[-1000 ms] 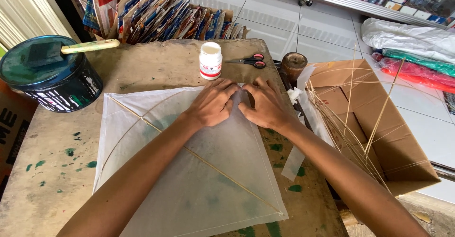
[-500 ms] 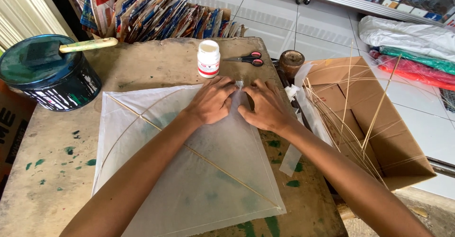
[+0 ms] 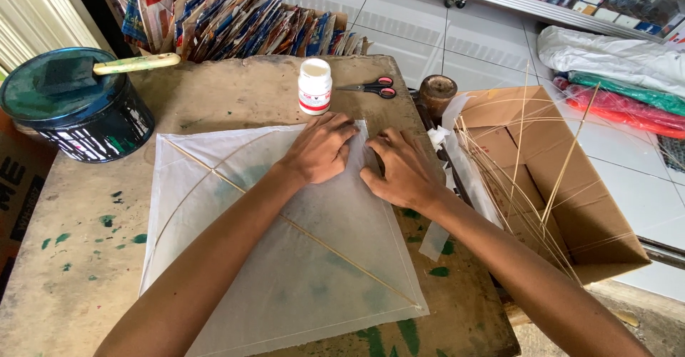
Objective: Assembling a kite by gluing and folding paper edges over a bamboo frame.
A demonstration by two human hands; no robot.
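A white thin-paper kite (image 3: 285, 257) with a bamboo spine and a curved cross stick lies flat on a worn wooden table (image 3: 78, 228). My left hand (image 3: 321, 148) presses palm down on the kite's far corner. My right hand (image 3: 403, 171) rests beside it on the right, its fingertips pinching or pressing the paper's folded edge near that corner. A small white glue bottle (image 3: 315, 86) with a red label stands just beyond the hands. Red-handled scissors (image 3: 371, 88) lie to its right.
A dark green tin (image 3: 78, 114) with a sponge brush on its lid sits at the table's far left. An open cardboard box (image 3: 556, 178) of thin bamboo sticks stands to the right. A brown tape roll (image 3: 437, 93), stacked printed papers (image 3: 235, 18) and plastic-wrapped rolls (image 3: 614, 78) lie around.
Both hands have stayed on the kite's far corner, with only small shifts of the fingers along the folded edge. The view has tilted slightly.
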